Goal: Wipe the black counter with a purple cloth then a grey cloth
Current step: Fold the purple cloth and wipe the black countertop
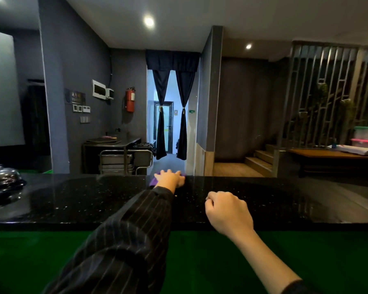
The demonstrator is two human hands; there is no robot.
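Note:
A black speckled counter (94, 200) runs across the view in front of me. My left hand (170, 177) reaches to the counter's far edge and presses flat on a purple cloth (153, 182), which shows only at the hand's left side and fingertips. My right hand (227, 211) rests near the counter's front edge with its fingers curled under, holding nothing that I can see. No grey cloth is in view.
A shiny metal dome lid (3, 177) stands on the counter at the far left. Below the counter's front edge is a green panel (306, 262). Behind the counter are a steel cart (125, 160), a curtained doorway and wooden steps at the right.

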